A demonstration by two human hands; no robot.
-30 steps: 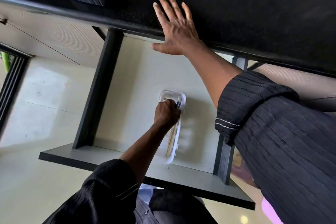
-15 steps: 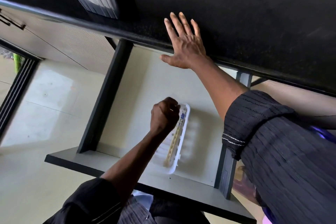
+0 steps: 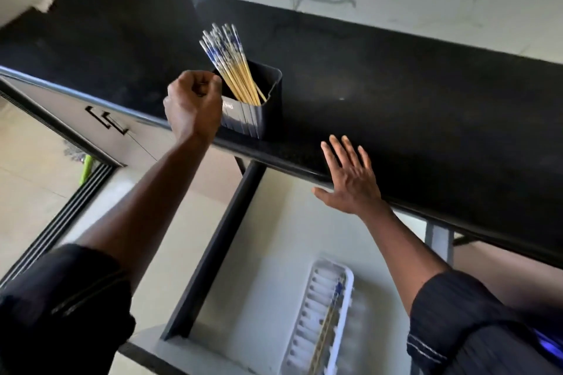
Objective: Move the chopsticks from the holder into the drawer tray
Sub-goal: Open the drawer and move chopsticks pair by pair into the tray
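Black countertop (image 3: 396,76) as the landmark, running across the view under a pale veined wall. On it, near its front edge: a dark ribbed holder (image 3: 259,106), rectangular, open at the top, packed with a bundle of chopsticks (image 3: 231,67) leaning up and to the left. Yellow-tan shafts, upper ends patterned blue and white, tips fanned slightly apart above the holder's rim. Just left of the holder, over the counter's front edge: left hand (image 3: 193,103), fingers curled together into a loose fist, nothing visibly held, knuckles close beside the holder wall; contact not clear. Further right along the same edge: right hand (image 3: 350,179), fingers spread apart and flat, palm pressed on the counter's lip, holding nothing. Below the counter: an open drawer (image 3: 274,253) with pale floor and dark sides. Inside it, toward the right: a white drawer tray (image 3: 307,307) with a row of ridged slots, somewhat blurred. In the tray's right side: chopsticks in the tray (image 3: 330,316), lying lengthwise, blue end toward the counter; count unclear. Dark ribbed sleeves on both forearms.
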